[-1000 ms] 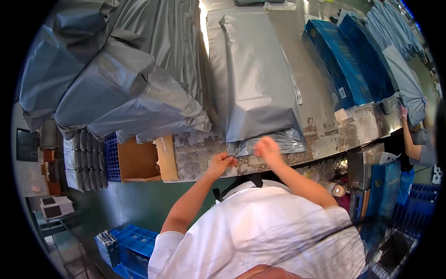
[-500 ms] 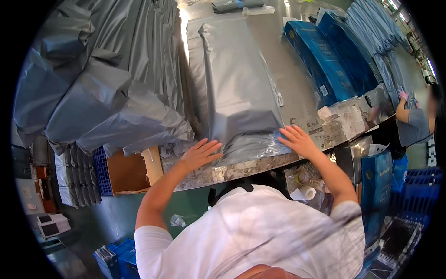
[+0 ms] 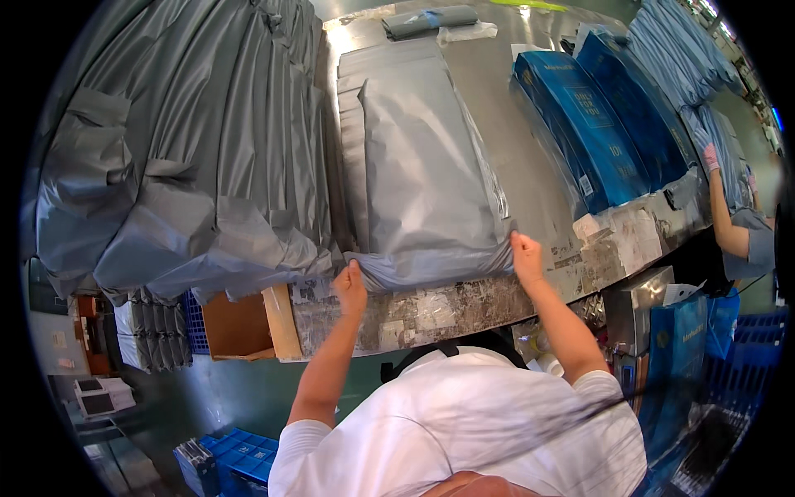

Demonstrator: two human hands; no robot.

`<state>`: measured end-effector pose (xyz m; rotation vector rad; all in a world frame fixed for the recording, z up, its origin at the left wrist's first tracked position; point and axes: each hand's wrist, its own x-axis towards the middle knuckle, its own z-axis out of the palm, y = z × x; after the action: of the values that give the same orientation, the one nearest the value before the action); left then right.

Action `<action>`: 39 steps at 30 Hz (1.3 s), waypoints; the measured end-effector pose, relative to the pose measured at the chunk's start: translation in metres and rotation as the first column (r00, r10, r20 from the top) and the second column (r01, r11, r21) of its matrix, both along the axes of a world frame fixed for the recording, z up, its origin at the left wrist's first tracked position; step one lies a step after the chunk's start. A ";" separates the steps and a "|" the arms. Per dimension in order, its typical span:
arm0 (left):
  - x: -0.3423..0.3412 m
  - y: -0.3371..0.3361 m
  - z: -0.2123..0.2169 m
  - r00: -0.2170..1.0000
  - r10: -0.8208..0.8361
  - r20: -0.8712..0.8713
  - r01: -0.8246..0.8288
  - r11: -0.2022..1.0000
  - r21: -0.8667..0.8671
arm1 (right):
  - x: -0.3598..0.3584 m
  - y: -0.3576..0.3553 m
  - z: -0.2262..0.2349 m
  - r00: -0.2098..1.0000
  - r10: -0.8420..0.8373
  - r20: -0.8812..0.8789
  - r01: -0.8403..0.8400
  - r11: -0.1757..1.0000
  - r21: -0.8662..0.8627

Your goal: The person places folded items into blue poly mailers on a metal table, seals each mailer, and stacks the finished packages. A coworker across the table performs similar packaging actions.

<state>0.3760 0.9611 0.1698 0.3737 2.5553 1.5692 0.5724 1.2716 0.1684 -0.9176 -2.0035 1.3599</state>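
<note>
A long grey plastic mailing bag [image 3: 431,166] lies flat on the workbench, on top of other grey sheets whose edges [image 3: 352,124] show at its left. Its near end is gathered into a folded band. My left hand [image 3: 351,286] is closed on the left corner of that band, thumb and fingers pinched together. On the right corner, my right hand [image 3: 527,255] pinches the film the same way. Between the two hands the near edge runs fairly straight across. Whatever the bag may contain is hidden.
Large grey filled bags [image 3: 190,166] are piled along the left. Blue packages [image 3: 588,124] lie on the bench [image 3: 513,149] at the right. A grey roll [image 3: 431,21] lies at the far edge. An open cardboard box [image 3: 236,323] stands below left. A co-worker's arm [image 3: 725,215] reaches in at far right.
Both hands were spread open by the bag's near end; now each is closed on a corner. The loose near flap is drawn into a narrower band. The view has shifted slightly.
</note>
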 end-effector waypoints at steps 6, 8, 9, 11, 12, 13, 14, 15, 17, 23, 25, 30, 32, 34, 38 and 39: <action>-0.010 0.011 -0.089 0.897 -0.023 0.441 0.051 0.997 -0.052 | -0.007 -0.011 -0.057 0.918 0.146 0.369 -0.140 0.989 -0.042; -0.009 0.015 -0.098 0.943 -0.089 0.320 0.124 0.988 -0.091 | -0.015 -0.004 -0.050 0.858 0.223 0.463 -0.234 0.972 -0.033; -0.011 0.020 -0.091 0.974 -0.086 0.209 0.119 0.981 -0.151 | -0.018 0.000 -0.044 0.845 0.220 0.487 -0.246 0.969 -0.011; -0.017 0.033 -0.067 0.994 -0.103 -0.021 0.095 0.961 -0.260 | -0.034 0.017 -0.047 0.932 0.160 0.325 -0.165 0.986 -0.013; -0.025 0.047 -0.050 0.994 -0.100 -0.050 0.091 0.983 -0.160 | -0.043 0.028 -0.066 0.988 0.083 0.129 -0.076 0.995 -0.057; -0.032 0.055 -0.055 0.995 -0.071 0.073 0.069 0.997 0.035 | -0.053 0.032 -0.081 0.998 0.010 -0.068 -0.019 0.992 -0.121; -0.040 0.061 -0.072 0.979 -0.048 0.196 0.003 0.975 0.222 | -0.067 0.027 -0.090 0.994 0.028 -0.105 -0.060 0.946 -0.318; -0.050 0.062 -0.094 0.948 -0.046 0.314 -0.086 0.915 0.394 | -0.082 0.017 -0.097 0.989 0.046 -0.142 -0.112 0.858 -0.501; -0.048 0.078 -0.090 0.699 -0.127 0.704 -0.312 0.831 0.460 | -0.086 0.020 -0.092 0.984 0.050 -0.173 -0.167 0.609 -0.775; -0.009 0.123 0.113 0.829 -0.420 0.369 0.218 0.850 0.480 | -0.045 0.025 0.038 0.962 0.061 -0.267 -0.267 0.000 -0.964; 0.002 0.127 0.167 0.869 -0.458 0.190 0.373 0.856 0.358 | -0.039 0.018 0.027 0.935 -0.009 -0.354 -0.352 0.096 -0.931; 0.036 0.115 0.266 0.757 -0.557 -0.342 0.553 0.825 -0.119 | -0.061 0.031 0.092 0.744 -0.103 -0.661 -0.626 0.238 -0.742; 0.055 0.104 0.314 0.589 -0.590 -0.552 0.604 0.775 -0.183 | -0.070 0.050 0.143 0.638 -0.074 -0.767 -0.711 0.327 -0.623; 0.064 0.089 0.351 0.374 -0.583 -0.721 0.600 0.745 -0.291 | -0.080 0.062 0.202 0.514 -0.019 -0.857 -0.785 0.393 -0.479; 0.051 0.082 0.454 -0.022 -0.456 -0.890 0.470 0.781 -0.411 | -0.093 0.077 0.351 0.225 0.130 -0.966 -0.873 0.466 -0.141; 0.046 0.063 0.478 0.019 -0.456 -0.890 0.458 0.795 -0.398 | -0.114 0.064 0.381 0.151 0.168 -0.974 -0.903 0.423 -0.067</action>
<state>0.4218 1.0243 0.6478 2.7211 2.3959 1.0962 0.4585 1.3353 0.5498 0.6352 -0.8585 2.4314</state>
